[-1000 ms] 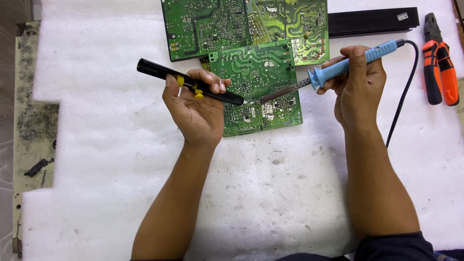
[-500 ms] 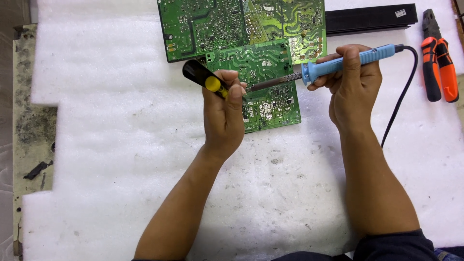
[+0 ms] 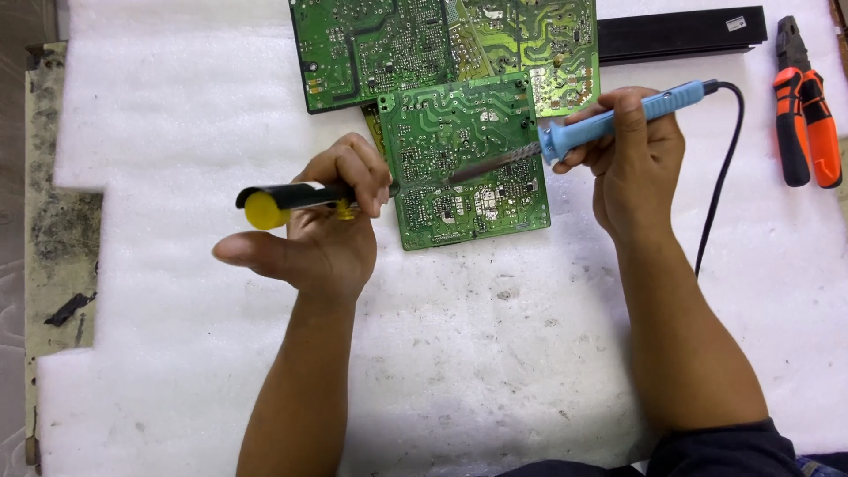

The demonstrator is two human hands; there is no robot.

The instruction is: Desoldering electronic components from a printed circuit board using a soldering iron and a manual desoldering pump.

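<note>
Over small board (image 3: 468, 168): soldering iron (image 3: 609, 124), desoldering pump (image 3: 300, 196).

Bright even overhead light, soft shadows, sharp focus.

Forearms bare; dark navy sleeve (image 3: 724, 446) at right elbow

Your left hand (image 3: 322, 234) grips a black tool with a yellow end (image 3: 291, 199), held level with its tip at the small green circuit board (image 3: 464, 163) toward 3 o'clock. Your right hand (image 3: 632, 163) holds a blue soldering iron (image 3: 618, 119), its metal tip on that board. Two larger boards (image 3: 442, 44) lie at 12 o'clock, orange-handled pliers (image 3: 804, 106) on the white foam (image 3: 177, 115) at 2 o'clock.
</note>
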